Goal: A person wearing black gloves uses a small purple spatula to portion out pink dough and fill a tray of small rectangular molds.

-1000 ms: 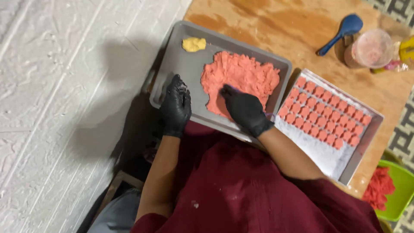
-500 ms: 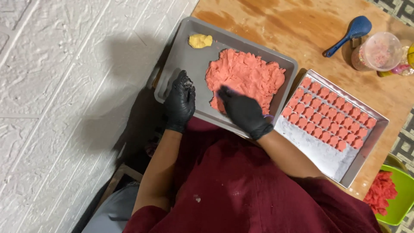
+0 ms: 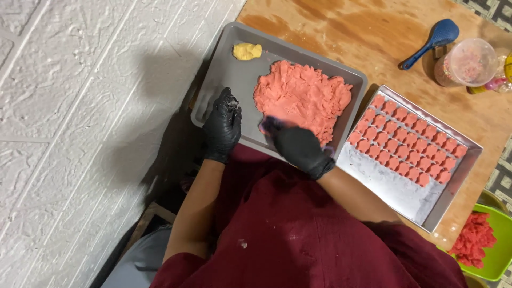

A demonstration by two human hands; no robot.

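Seen from above: a wooden table (image 3: 341, 32) beside a white textured brick-pattern floor (image 3: 80, 133). On the table, a grey baking tray (image 3: 213, 101) holding a broad mass of salmon-pink dough (image 3: 304, 93) and, near its far corner, a small yellow lump of dough (image 3: 247, 51) well apart from the pink. Just beside it to the right, a second metal tray (image 3: 394, 186) lined with pale paper, filled across its far half with rows of small shaped pink pieces (image 3: 408, 141). At the lower right edge, a green bowl (image 3: 498, 250) with red crumbled dough (image 3: 472, 240). At the top right, a round clear plastic container (image 3: 466, 61) with pinkish contents, shape and label blurred, and a blue plastic spoon (image 3: 429, 42) just beside it.

Left hand (image 3: 223, 127) in a black glove, fingers curled, resting on the bare tray floor, apart from the pink dough. Right hand (image 3: 298, 146) in a black glove, pressed at the near edge of the pink dough, fingertips blurred; whether pinching dough or lying loose cannot be told.
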